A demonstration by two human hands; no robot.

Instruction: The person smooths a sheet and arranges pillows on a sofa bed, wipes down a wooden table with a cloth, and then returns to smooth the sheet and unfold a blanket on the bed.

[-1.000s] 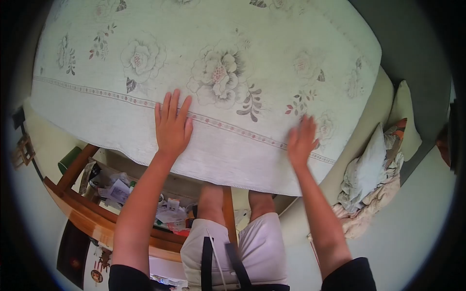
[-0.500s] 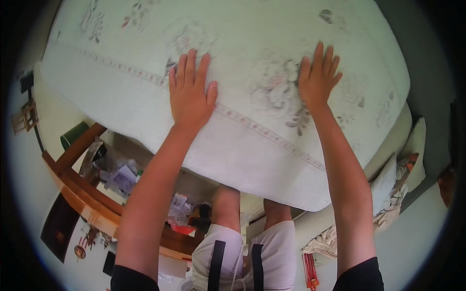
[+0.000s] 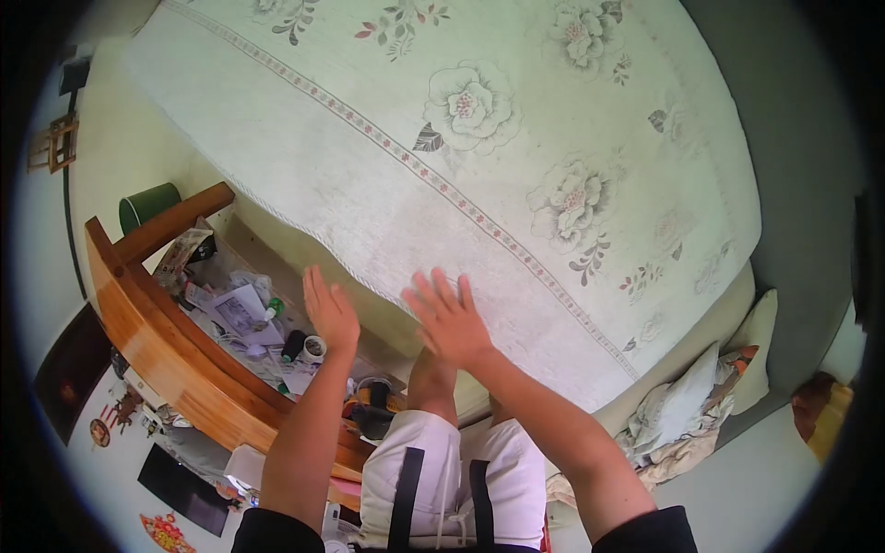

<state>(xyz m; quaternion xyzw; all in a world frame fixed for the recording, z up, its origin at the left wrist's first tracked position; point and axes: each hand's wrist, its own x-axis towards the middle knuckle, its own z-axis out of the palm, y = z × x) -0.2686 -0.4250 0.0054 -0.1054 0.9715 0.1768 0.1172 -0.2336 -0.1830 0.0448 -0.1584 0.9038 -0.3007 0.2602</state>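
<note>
A pale cover (image 3: 369,175) printed with grey and pink flowers spreads over a large flat surface, its hem running diagonally toward the lower right. My left hand (image 3: 332,311) is off the cover, its fingers extended, above the inner side of an open wooden drawer (image 3: 175,369). Beside it, my right hand (image 3: 448,318) has its fingers spread near the cover's hem; whether it touches the cloth I cannot tell. Neither hand holds anything.
In the drawer lie papers (image 3: 241,311), a white roll (image 3: 314,348) and several small items. A green bin (image 3: 150,207) stands behind it. Crumpled cloths (image 3: 673,405) and a pillow (image 3: 758,350) lie at the right.
Both hands have come back from the cover's patterned area toward my body, the right one also moving left. The view has turned, showing more of the drawer.
</note>
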